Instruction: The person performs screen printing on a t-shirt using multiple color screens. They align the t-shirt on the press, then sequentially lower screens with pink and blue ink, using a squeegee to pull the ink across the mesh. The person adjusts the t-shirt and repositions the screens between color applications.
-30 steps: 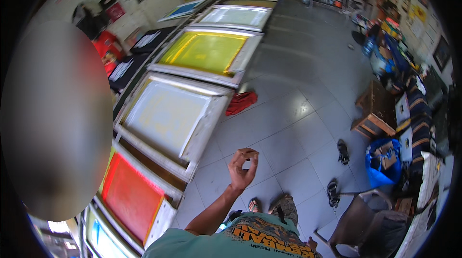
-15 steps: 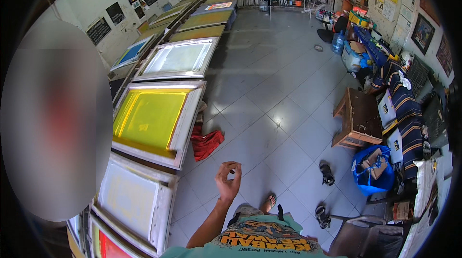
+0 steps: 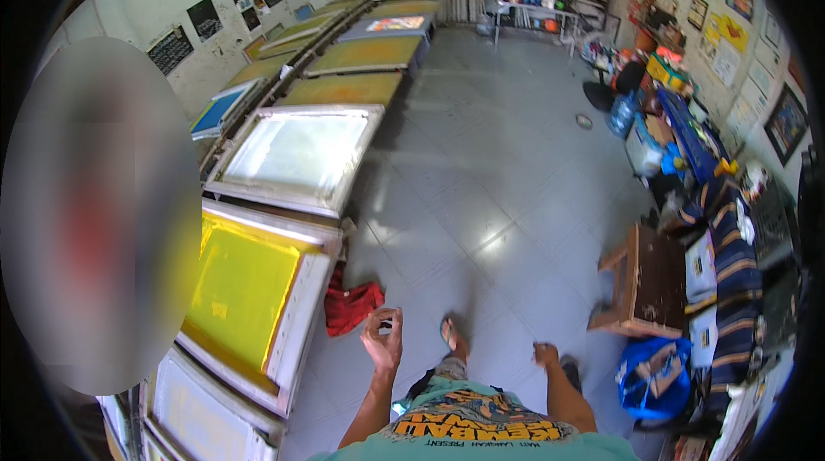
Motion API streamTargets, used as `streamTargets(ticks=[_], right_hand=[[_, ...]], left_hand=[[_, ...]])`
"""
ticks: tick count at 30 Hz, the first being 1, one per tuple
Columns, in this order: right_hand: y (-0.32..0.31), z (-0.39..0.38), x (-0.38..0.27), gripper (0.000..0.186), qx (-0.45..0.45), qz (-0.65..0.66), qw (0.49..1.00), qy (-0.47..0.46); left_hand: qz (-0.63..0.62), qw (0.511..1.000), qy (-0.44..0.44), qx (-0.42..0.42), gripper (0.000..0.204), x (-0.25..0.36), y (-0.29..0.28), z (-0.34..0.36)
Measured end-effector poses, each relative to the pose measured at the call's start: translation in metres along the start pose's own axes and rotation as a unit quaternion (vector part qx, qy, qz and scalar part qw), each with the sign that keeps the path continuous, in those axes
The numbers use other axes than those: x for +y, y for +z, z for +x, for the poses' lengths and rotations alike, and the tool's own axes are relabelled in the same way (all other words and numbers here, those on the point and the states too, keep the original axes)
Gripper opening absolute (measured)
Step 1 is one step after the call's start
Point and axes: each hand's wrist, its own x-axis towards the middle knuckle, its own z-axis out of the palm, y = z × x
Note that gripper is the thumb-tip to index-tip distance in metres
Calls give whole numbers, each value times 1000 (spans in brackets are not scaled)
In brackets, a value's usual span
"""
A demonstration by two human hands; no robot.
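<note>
My left hand [image 3: 381, 336] is raised in front of me, fingers curled round to meet the thumb; I cannot make out anything within them. It is beside a red cloth [image 3: 351, 302] on the floor and a frame with yellow mesh [image 3: 245, 293]. My right hand [image 3: 545, 354] hangs low at my other side, small and slightly smeared, fingers curled, their contents hidden. It is nearest a blue bag [image 3: 653, 379] and a wooden stool [image 3: 653, 280]. My foot [image 3: 450, 334] in a flip-flop shows below me.
A long row of framed screens [image 3: 288, 160] runs along the left. Tiled floor [image 3: 481, 143] stretches to a table [image 3: 533, 10] with containers at the back. A striped couch [image 3: 726, 289] and piled items [image 3: 653, 117] line the right wall. A blurred oval hides much of the left side.
I have moved forward along the row: the yellow frame, red cloth and stool sit lower in view. The red screen has left view. My right hand now shows at the lower right.
</note>
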Motion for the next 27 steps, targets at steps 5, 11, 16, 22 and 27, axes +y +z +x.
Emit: streamTargets(ticks=[5, 11, 16, 22, 27], right_hand=[[-2, 55, -15, 32, -62, -23, 969, 237], [-5, 59, -103, 13, 25, 68, 938, 338], [-10, 101, 10, 19, -100, -79, 970, 205], [0, 187, -61, 22, -114, -424, 898, -18], [-39, 286, -151, 26, -90, -505, 838, -188]], left_hand=[[-26, 998, 49, 15, 13, -4, 84, 130], [-1, 998, 58, -37, 15, -3, 185, 247], [-13, 993, 63, -96, 11, -18, 278, 324], [30, 995, 39, -86, 7, -36, 377, 419], [88, 992, 87, -28, 15, -66, 428, 510]])
